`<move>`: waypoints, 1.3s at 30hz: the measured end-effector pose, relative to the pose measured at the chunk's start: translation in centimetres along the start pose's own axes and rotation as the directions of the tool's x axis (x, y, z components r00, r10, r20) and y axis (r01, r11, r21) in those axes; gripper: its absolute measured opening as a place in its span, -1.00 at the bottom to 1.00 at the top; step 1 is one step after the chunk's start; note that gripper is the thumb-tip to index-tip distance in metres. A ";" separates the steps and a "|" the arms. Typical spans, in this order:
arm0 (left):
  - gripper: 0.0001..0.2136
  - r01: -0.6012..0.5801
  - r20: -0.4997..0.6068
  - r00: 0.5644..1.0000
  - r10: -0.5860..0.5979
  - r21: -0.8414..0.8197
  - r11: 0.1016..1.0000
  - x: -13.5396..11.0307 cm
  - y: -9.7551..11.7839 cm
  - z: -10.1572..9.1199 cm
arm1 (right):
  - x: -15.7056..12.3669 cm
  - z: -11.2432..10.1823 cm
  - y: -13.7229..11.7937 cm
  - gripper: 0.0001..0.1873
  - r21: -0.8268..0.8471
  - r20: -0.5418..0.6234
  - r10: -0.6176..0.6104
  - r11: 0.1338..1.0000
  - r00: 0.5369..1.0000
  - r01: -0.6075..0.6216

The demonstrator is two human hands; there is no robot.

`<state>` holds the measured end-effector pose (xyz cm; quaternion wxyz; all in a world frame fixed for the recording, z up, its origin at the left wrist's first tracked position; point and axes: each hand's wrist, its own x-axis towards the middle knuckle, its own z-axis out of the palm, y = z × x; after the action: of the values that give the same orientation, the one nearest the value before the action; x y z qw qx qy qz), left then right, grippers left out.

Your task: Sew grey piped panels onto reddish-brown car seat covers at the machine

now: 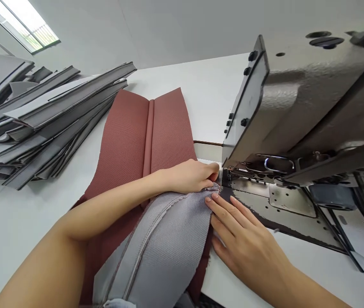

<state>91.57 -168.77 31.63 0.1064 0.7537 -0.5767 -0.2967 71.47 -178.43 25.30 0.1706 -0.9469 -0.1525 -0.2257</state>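
Note:
A dark red perforated upholstery piece [169, 132] with a raised strip down its middle lies on the table. Over its near part is a grey mesh-like fabric piece [175, 235], folded back and showing a long stitched seam. My left hand [193, 176] is curled closed on the gathered edge of the grey fabric, close to the sewing machine [274, 124]. Just to the right, my right hand [246, 239] lies nearly flat, fingers stretched out, its fingertips against the fabric's edge. The machine's needle area is mostly hidden beneath its head.
Piled at the left are several grey upholstery pieces [50, 124]. The machine's metal bed plate [292, 199] and dark worn bed edge [265, 220] extend to the right of my hands. A white table [41, 231] supports everything, and a window [28, 23] shows at the upper left.

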 end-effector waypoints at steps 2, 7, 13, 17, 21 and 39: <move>-0.93 0.008 0.017 1.000 -0.009 0.040 0.999 0.3 0.2 0.0 | 0.0 0.1 0.1 -0.70 -0.026 -0.020 -0.009 1.000 1.000 0.009; -0.88 0.032 -0.069 0.997 -0.020 0.173 0.984 0.4 0.9 0.0 | 0.0 0.4 0.3 -0.72 -0.048 -0.063 0.004 0.999 0.998 -0.007; -0.80 -0.115 0.017 0.992 0.124 0.514 0.850 -3.3 4.0 -0.6 | 0.4 0.4 0.3 -0.69 -0.035 -0.037 0.021 0.999 0.999 -0.022; -0.66 -0.111 -0.078 0.984 0.160 0.434 0.894 -5.7 3.3 2.0 | 0.5 0.4 0.3 -0.70 -0.025 -0.039 0.031 0.999 0.999 -0.032; -0.58 -0.046 -0.196 0.972 0.128 0.378 0.925 -6.2 1.1 4.9 | 0.4 0.4 0.3 -0.69 -0.040 -0.050 0.030 0.999 0.998 -0.032; -0.55 -0.054 -0.263 0.955 0.139 0.305 0.951 -5.8 1.0 5.4 | 0.5 0.4 0.2 -0.68 -0.139 -0.071 -0.004 0.990 0.997 -0.006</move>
<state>86.76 -162.68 29.74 0.0886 0.7662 -0.6298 -0.0918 72.15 -178.29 25.18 0.1095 -0.9480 -0.1295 -0.2693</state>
